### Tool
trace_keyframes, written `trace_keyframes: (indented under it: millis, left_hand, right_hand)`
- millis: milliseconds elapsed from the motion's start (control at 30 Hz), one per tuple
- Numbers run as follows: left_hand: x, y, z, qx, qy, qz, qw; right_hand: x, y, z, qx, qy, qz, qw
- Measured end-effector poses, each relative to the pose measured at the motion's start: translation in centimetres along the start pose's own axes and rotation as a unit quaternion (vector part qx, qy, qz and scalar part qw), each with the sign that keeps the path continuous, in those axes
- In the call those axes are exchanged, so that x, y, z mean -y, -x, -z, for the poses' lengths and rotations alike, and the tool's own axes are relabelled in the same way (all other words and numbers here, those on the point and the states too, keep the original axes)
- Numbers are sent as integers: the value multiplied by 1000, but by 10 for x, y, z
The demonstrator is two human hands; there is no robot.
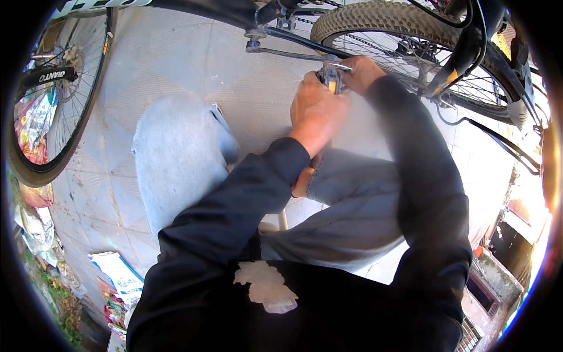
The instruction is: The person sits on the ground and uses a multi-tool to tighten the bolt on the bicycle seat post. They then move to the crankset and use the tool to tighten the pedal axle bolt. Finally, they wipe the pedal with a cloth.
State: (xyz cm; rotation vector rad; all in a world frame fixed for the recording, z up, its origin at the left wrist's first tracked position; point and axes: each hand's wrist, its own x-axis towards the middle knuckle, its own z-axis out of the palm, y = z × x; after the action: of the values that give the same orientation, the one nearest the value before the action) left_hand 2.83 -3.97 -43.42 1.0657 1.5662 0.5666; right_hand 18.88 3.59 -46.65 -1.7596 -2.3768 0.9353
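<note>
The pedal (332, 77), at the crank arm's (287, 54) end near the knobby tyre (375, 19), is gripped by the left hand (316, 110), fingers curled around it. The right hand (360, 73) is placed alongside; its finger closure cannot be told. Pedal handling seems in hand; steady bracing is called for next.

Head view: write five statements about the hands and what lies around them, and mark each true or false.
1. The left hand is on the pedal. True.
2. The right hand rests on a knee. False: it is up beside the pedal, near the end of the crank arm.
3. The tyre beyond the hands has a knobbly tread. True.
4. The white-and-blue bag lies at the person's right. False: it lies at the left.
5. Both sleeves are black. True.
</note>
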Motion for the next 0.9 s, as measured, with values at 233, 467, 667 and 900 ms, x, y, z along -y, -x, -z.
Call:
trace_keyframes:
  millis: [233, 467, 667, 900]
  left_hand:
    - [1, 1, -6, -70, -25, -28, 997]
    - [2, 1, -5, -77, -36, -35, 996]
    - [0, 2, -6, -81, -38, -31, 996]
    - [-3, 3, 2, -31, -41, -18, 999]
  right_hand:
    - [-9, -2, -4, -3, 5, 95, 995]
    - [7, 3, 5, 34, -22, 2, 999]
    - [10, 4, 1, 19, 14, 1, 1000]
    - [18, 6, 4, -4, 48, 12, 999]
